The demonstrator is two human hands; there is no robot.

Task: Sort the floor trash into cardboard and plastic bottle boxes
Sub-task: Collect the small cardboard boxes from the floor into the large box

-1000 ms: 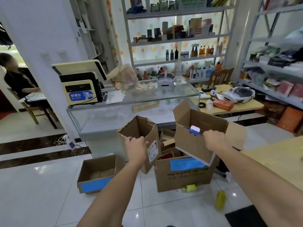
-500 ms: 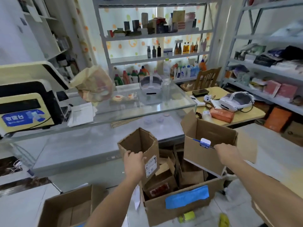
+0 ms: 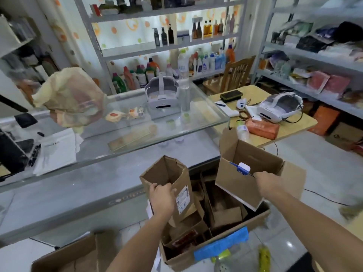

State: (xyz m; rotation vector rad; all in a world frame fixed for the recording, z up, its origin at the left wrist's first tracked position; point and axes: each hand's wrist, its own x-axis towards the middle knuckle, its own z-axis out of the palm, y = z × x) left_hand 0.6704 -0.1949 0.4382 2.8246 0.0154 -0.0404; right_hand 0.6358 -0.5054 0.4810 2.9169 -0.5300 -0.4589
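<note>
My left hand [image 3: 162, 199] grips the rim of a tall, narrow cardboard carton [image 3: 169, 181] with a white label on its side. My right hand [image 3: 268, 185] grips the edge of a wider open cardboard box [image 3: 245, 173] that carries a blue-and-white tag. Both boxes hang just above a large floor box [image 3: 231, 234] marked with blue tape, which holds several flattened and folded cartons. A second open floor box [image 3: 78, 254] sits at the lower left. On the tiles to the lower right lie a yellow plastic bottle [image 3: 264, 257] and a yellow-green piece of trash [image 3: 221, 256].
A glass display counter [image 3: 206, 116] stands directly behind the boxes, with a headset, a bottle and a bag on it. A yellow table [image 3: 294, 124] and a wooden chair [image 3: 235, 72] are to the right. Shelving lines the back and right walls. A black cable crosses the floor at right.
I have stepped closer to the taped box. Both held cartons have come down nearer to it, and the left floor box has slid toward the bottom edge of view.
</note>
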